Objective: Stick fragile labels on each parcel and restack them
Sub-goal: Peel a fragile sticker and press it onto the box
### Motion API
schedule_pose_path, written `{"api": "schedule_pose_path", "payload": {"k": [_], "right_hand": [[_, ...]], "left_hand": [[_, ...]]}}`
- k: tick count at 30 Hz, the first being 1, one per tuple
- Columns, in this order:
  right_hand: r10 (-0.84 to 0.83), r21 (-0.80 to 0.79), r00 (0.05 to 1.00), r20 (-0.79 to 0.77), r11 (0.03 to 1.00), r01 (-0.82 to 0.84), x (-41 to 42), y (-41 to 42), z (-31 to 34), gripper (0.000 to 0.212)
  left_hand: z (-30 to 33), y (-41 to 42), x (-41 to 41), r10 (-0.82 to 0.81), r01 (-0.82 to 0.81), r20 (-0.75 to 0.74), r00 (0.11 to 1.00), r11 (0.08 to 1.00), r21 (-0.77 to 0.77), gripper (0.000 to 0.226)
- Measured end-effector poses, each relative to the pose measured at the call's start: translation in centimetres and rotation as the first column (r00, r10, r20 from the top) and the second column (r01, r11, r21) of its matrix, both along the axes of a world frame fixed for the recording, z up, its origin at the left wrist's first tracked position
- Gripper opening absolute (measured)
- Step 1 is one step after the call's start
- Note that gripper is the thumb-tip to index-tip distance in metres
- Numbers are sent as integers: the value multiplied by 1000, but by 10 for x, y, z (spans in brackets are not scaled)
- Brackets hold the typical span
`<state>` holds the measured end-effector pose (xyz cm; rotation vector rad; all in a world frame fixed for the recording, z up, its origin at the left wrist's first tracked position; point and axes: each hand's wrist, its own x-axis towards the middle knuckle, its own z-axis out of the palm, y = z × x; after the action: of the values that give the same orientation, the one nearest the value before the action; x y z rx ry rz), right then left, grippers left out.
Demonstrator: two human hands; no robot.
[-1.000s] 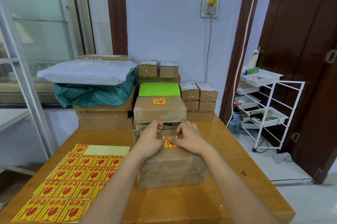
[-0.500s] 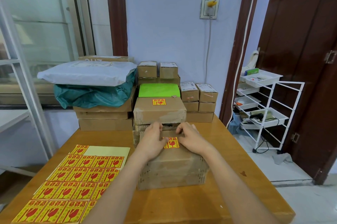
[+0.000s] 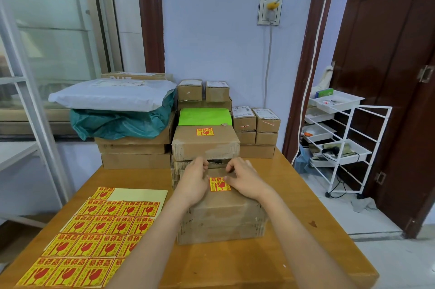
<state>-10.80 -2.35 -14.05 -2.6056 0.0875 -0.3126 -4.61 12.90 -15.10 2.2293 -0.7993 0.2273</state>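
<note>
Both my hands have slid apart and back along the top of the near parcel [image 3: 221, 213], so the fragile label [image 3: 219, 184] that my fingers half covered a second ago now lies flat and almost fully in view near the parcel's far edge. I judge the sticking step for this box done, with only the restacking left.

My left hand [image 3: 194, 181] rests on the box just left of the label, fingers loosely curled and holding nothing. My right hand [image 3: 243, 179] sits just right of it, fingertips bent down at the label's edge; I cannot tell whether they are pressing it or lifting off.

Behind, the labelled box [image 3: 205, 141] on the stack is unchanged, as is the label sheet [image 3: 94, 237] on the table [image 3: 294, 218] to my left.
</note>
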Motion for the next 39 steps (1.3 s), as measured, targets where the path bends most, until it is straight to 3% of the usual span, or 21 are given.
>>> {"api": "schedule_pose_path", "payload": {"k": [2, 7, 13, 17, 20, 23, 27, 30, 32, 34, 36, 39], "right_hand": [[11, 53, 1000, -16, 999, -10, -2, -1, 0, 13], [19, 244, 1000, -8, 970, -17, -7, -8, 3, 40], [-119, 296, 980, 162, 953, 67, -29, -29, 4, 35], [-250, 395, 955, 158, 902, 171, -47, -46, -9, 25], [-282, 500, 953, 107, 844, 194, -57, -46, -23, 15], [-271, 622, 961, 48, 761, 184, -65, -37, -35, 32], [-256, 791, 966, -26, 586, 176, -70, -24, -54, 44], [-243, 904, 967, -84, 388, 176, -72, -16, -60, 46], [-240, 923, 967, -91, 343, 172, -74, -14, -59, 47], [-244, 917, 967, -73, 365, 161, -79, -15, -54, 45], [-257, 893, 966, -25, 429, 137, -84, -19, -49, 46], [-264, 864, 963, 59, 497, 83, -93, -22, -36, 40]], "left_hand": [[0, 1, 0, 5, -5, -10, 1000, 1000, -2, 28], [5, 4, -1, 54, -54, -13, 998, 998, -12, 17], [8, 26, -9, 83, -81, 29, 996, 995, -51, 11], [1, 45, -14, 192, -190, -7, 981, 964, -186, 12], [-5, 55, -26, 200, -257, -198, 960, 910, -326, 24], [-13, 58, -45, 117, -303, -403, 908, 848, -434, 33], [-33, 54, -59, -122, -336, -652, 748, 778, -530, 52], [-48, 50, -59, -153, -361, -700, 698, 769, -527, 78], [-58, 47, -55, -142, -370, -690, 710, 758, -537, 96], [-57, 46, -56, -133, -368, -672, 728, 752, -547, 103], [-43, 46, -66, -138, -331, -624, 769, 750, -573, 85], [-26, 43, -76, -148, -265, -523, 840, 729, -631, 37]]}}
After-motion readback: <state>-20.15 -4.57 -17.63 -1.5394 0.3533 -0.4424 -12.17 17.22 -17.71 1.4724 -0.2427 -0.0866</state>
